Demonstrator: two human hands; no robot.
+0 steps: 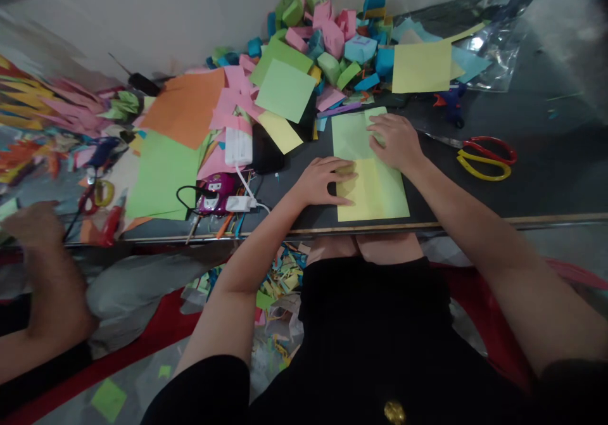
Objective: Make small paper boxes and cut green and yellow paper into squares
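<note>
In front of me on the dark table lies a pale green sheet of paper (396, 200), with a smaller yellow piece of paper (361, 187) over its lower left part. My left hand (325, 181) rests on the left edge of the yellow piece, fingers spread and thumb apart. Higher up, my right hand (398, 141) lies on the green sheet, its slightly bent fingers apart on a narrow folded strip at the top. Just right of that hand are scissors (487, 156) with one red and one yellow handle, blades pointing left.
Folded paper pieces (327, 32) heap up at the back. Orange sheets (190, 105) and green sheets (164, 178) lie left, near a purple power socket (216, 194) with cables. A glue gun (451, 102) stands back right. Another person's hand (35, 225) is at far left.
</note>
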